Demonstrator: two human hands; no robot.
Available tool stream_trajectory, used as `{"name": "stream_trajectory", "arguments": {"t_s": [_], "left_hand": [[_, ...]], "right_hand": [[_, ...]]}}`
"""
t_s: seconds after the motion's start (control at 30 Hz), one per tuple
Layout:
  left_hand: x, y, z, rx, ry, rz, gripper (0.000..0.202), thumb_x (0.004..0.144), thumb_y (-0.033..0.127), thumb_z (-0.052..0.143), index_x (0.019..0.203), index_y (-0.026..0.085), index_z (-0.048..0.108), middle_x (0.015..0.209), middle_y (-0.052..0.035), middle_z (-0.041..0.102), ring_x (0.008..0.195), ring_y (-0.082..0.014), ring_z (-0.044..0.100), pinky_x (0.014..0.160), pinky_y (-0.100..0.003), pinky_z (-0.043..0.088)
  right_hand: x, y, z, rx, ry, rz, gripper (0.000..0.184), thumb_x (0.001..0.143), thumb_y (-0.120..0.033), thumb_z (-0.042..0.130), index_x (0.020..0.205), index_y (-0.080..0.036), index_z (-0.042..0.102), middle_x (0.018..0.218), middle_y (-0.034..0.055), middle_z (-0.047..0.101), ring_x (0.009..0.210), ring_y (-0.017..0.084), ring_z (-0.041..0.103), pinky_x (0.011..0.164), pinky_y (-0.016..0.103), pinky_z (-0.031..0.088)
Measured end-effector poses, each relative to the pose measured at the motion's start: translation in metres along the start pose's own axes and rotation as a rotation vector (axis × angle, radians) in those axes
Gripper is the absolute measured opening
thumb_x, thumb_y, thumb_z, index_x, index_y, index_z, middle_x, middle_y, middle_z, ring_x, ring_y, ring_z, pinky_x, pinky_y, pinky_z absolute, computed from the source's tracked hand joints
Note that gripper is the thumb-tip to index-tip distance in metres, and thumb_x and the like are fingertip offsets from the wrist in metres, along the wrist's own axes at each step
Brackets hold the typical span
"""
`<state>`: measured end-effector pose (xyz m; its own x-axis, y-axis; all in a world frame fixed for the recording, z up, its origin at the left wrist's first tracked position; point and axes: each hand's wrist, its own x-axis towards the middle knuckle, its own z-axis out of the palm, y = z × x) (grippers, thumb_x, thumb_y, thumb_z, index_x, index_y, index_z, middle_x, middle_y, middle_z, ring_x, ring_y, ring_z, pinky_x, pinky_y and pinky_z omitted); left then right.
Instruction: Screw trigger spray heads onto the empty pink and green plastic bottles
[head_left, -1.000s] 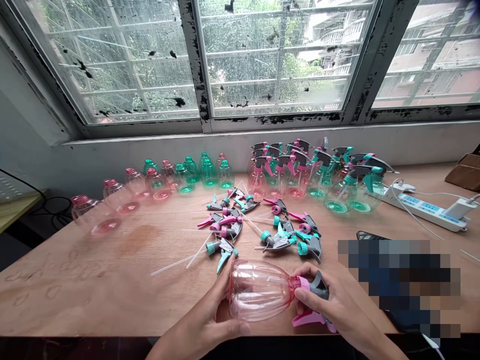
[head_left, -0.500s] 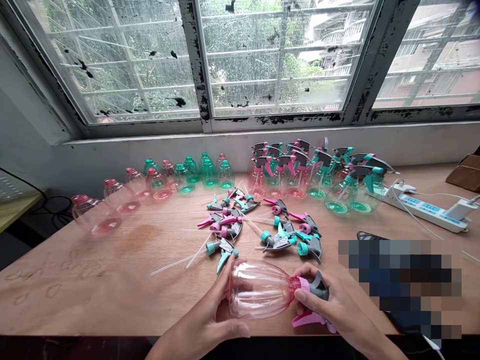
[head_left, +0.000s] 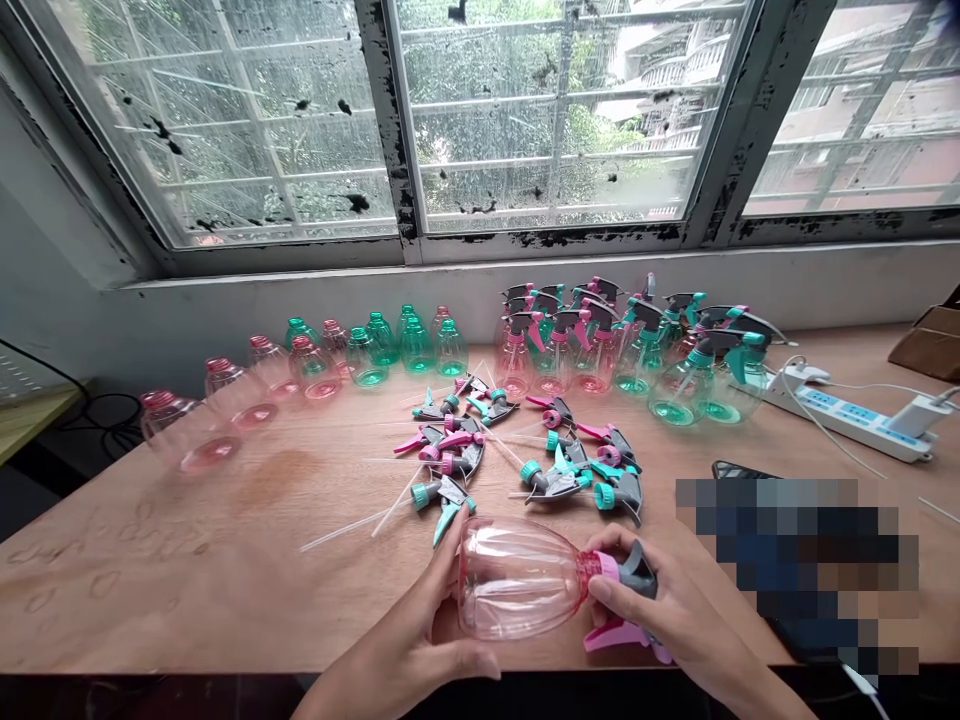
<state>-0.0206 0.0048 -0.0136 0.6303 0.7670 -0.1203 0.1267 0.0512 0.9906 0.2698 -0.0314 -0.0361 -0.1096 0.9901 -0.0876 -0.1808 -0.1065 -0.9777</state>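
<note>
A clear pink spray bottle (head_left: 517, 582) lies on its side in the air near the table's front edge, its neck pointing right. My left hand (head_left: 409, 640) cups the wide base, thumb below and fingers along the far side. At the neck, my right hand (head_left: 675, 605) pinches the pink collar (head_left: 607, 568) of a grey spray head (head_left: 636, 572) between thumb and fingers. The pink trigger (head_left: 619, 636) hangs below that hand. Just beyond the bottle lies a loose teal-and-grey spray head (head_left: 445, 498), close to my left fingertips.
Several loose spray heads (head_left: 559, 478) with thin tubes lie mid-table. Open pink and green bottles (head_left: 319, 375) stand at the back left, bottles with heads (head_left: 559, 365) at the back right. A power strip (head_left: 847, 410) and a partly blurred phone (head_left: 739, 470) are on the right.
Both hands keep the same hold on the bottle, which has hardly moved. The whole view has shifted very slightly.
</note>
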Motion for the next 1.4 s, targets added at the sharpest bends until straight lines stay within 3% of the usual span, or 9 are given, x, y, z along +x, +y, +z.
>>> {"name": "stream_trajectory", "arguments": {"t_s": [0.1,0.23,0.43,0.67,0.9,1.03,1.17,1.3,1.4], "left_hand": [[-0.0011,0.0001,-0.0005,-0.011,-0.02,-0.023,0.106,0.088,0.04,0.077,0.165,0.038,0.004,0.174,-0.0048,0.017,0.157,-0.034,0.019,0.129,-0.052,0.015],[-0.0016,-0.001,-0.0011,0.069,-0.031,0.02,0.105,0.093,0.033,0.073,0.164,0.04,-0.004,0.174,-0.0031,0.016,0.159,-0.0311,0.013,0.129,-0.049,0.012],[-0.0015,-0.004,-0.0029,0.116,-0.031,0.037,0.097,0.097,0.022,0.061,0.162,0.047,-0.007,0.171,-0.0047,0.019,0.139,-0.0265,0.047,0.117,-0.044,0.037],[-0.0014,-0.0029,-0.0006,0.033,-0.019,0.02,0.112,0.087,0.03,0.079,0.163,0.045,-0.001,0.171,-0.0033,0.02,0.143,-0.0283,0.04,0.125,-0.047,0.023],[-0.0013,-0.0005,-0.0005,0.066,-0.021,0.016,0.102,0.093,0.034,0.072,0.164,0.041,-0.001,0.172,-0.0051,0.02,0.152,-0.0315,0.029,0.127,-0.051,0.019],[-0.0008,0.0007,0.0002,0.081,-0.021,0.044,0.1,0.095,0.026,0.067,0.162,0.045,-0.005,0.171,-0.0059,0.02,0.146,-0.0306,0.04,0.121,-0.049,0.033],[-0.0003,0.0017,0.0013,0.054,0.02,0.029,0.124,0.078,0.026,0.087,0.162,0.047,-0.002,0.172,-0.004,0.018,0.142,-0.0314,0.043,0.124,-0.049,0.027],[0.0004,0.0027,0.0008,-0.051,-0.023,-0.001,0.105,0.087,0.039,0.079,0.163,0.044,0.006,0.174,-0.0045,0.015,0.143,-0.0325,0.043,0.121,-0.049,0.032],[0.0005,0.0029,0.0,-0.036,-0.029,0.008,0.101,0.09,0.04,0.076,0.164,0.044,0.007,0.174,-0.0038,0.015,0.148,-0.0314,0.038,0.124,-0.047,0.027]], "right_hand": [[-0.0001,-0.0002,0.0006,0.013,0.005,0.008,0.04,0.08,-0.048,0.087,0.096,-0.018,0.066,0.067,-0.0008,0.074,0.059,0.016,0.068,0.059,0.027,0.063],[-0.0004,-0.0001,0.0022,0.01,0.024,-0.006,0.04,0.08,-0.051,0.086,0.095,-0.019,0.066,0.064,-0.002,0.073,0.056,0.015,0.066,0.06,0.027,0.063],[0.0003,0.002,-0.0005,0.005,0.007,-0.004,0.041,0.082,-0.049,0.085,0.099,-0.018,0.065,0.066,-0.001,0.074,0.058,0.016,0.068,0.06,0.027,0.062],[0.0009,0.0025,-0.0022,-0.016,0.006,-0.018,0.039,0.082,-0.046,0.085,0.099,-0.017,0.065,0.066,-0.0002,0.075,0.059,0.016,0.069,0.059,0.026,0.059],[0.0,0.0,0.0012,-0.026,0.03,-0.017,0.041,0.081,-0.052,0.085,0.097,-0.019,0.066,0.065,-0.0002,0.074,0.058,0.018,0.069,0.059,0.028,0.061],[0.0001,-0.0008,0.0024,-0.021,0.033,-0.013,0.042,0.08,-0.054,0.085,0.095,-0.019,0.066,0.064,-0.0008,0.074,0.056,0.017,0.069,0.058,0.027,0.061],[0.0008,0.0008,0.0014,0.016,0.008,-0.025,0.039,0.081,-0.049,0.086,0.095,-0.018,0.066,0.065,-0.0006,0.075,0.058,0.017,0.07,0.059,0.026,0.06],[0.001,0.0026,0.0005,0.028,-0.002,-0.017,0.038,0.081,-0.046,0.087,0.097,-0.018,0.066,0.066,-0.0007,0.074,0.059,0.017,0.069,0.059,0.028,0.062],[0.0007,0.0027,0.0007,0.036,-0.002,0.004,0.04,0.081,-0.047,0.086,0.098,-0.018,0.066,0.066,-0.0007,0.074,0.059,0.017,0.069,0.059,0.029,0.064]]}}
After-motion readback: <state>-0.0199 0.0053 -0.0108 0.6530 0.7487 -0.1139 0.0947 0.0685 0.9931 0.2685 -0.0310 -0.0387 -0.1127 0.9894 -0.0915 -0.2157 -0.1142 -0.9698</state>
